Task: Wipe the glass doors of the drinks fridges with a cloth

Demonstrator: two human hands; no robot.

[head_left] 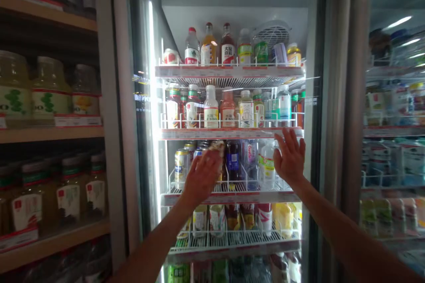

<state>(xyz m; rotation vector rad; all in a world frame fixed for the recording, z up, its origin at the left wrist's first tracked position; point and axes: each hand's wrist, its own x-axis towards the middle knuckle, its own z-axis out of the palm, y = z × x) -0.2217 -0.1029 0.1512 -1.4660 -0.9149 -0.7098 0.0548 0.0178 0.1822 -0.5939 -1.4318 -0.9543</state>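
I face an open, lit drinks fridge with several wire shelves point(229, 133) of bottles and cans. My left hand point(202, 176) reaches into the third shelf and is closed on a can point(217, 147), blurred by motion, beside other cans point(181, 166) at the shelf's left. My right hand point(290, 155) is raised with fingers spread and open, holding nothing, just in front of a clear bottle with a green label point(267, 164) near the fridge's right frame.
The fridge's glass door point(141, 110) stands swung open at the left. Wooden shelves point(49, 132) with jars and bottles fill the left side. Another closed glass-door fridge point(395, 141) is at the right. Lower fridge shelves point(232, 243) hold more drinks.
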